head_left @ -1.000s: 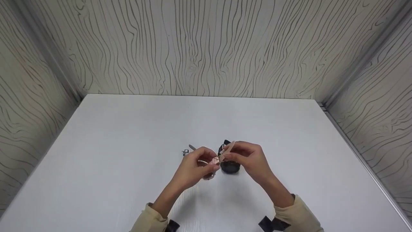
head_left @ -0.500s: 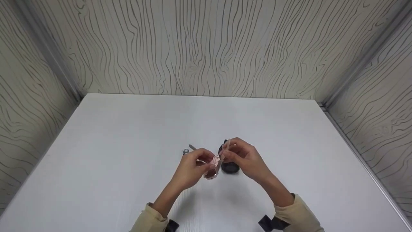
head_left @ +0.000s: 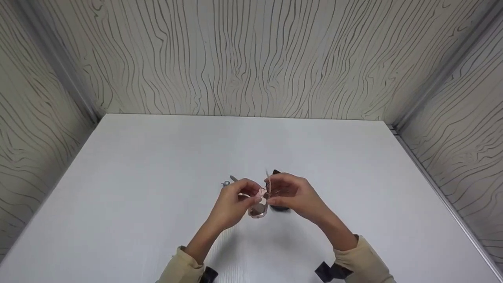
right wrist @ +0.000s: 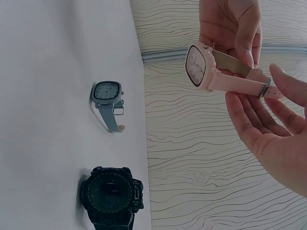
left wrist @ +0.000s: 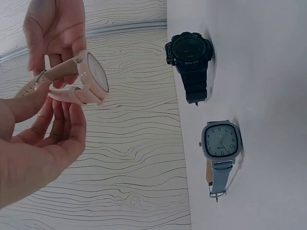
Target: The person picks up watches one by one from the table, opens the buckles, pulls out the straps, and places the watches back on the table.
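Both hands hold a pink watch [head_left: 258,207] above the white table [head_left: 157,165]. My left hand [head_left: 248,195] pinches one strap; its thumb and fingers show in the left wrist view around the pink watch [left wrist: 91,79]. My right hand [head_left: 272,191] pinches the other strap, whose end sticks up between the hands. The right wrist view shows the pink watch [right wrist: 204,69] face-on with both straps [right wrist: 240,84] drawn back together. A black watch [head_left: 279,206] lies on the table, mostly hidden behind my right hand.
A grey-blue square watch [left wrist: 220,143] lies flat on the table beside the black watch [left wrist: 189,52]; in the head view the grey-blue watch [head_left: 229,182] sits just beyond my left hand. Wood-grain walls [head_left: 251,59] close in the table on three sides.
My right hand has moved left and slightly down toward my left hand. The strap it holds has swung from leaning right to nearly upright, and the black watch is more hidden.
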Demonstrator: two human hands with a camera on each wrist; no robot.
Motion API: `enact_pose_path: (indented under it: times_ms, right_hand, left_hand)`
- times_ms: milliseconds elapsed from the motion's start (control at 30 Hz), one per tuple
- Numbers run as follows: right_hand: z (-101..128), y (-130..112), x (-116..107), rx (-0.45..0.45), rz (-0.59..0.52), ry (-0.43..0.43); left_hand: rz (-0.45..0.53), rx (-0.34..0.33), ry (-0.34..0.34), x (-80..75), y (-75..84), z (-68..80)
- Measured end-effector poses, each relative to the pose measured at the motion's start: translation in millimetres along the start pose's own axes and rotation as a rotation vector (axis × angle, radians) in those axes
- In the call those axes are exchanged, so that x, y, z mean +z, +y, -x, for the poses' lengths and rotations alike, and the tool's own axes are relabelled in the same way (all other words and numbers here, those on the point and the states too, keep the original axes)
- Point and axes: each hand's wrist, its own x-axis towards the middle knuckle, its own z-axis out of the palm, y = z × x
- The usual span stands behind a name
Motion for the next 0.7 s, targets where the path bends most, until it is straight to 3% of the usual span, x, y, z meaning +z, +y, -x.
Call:
enact_pose_path:
  times_ms: [433,700]
  right_hand:
    - [-3.5,3.1,2.9,0.005,-0.021,0.045]
    - [-4.1,4.9,2.3,0.061,-0.010,0.042]
  left_hand:
    - [0.015,0.009,0.029,-1.6,-0.1,0.2]
    - [0.028,-0.009,0.054,0.0,-0.6,0.0]
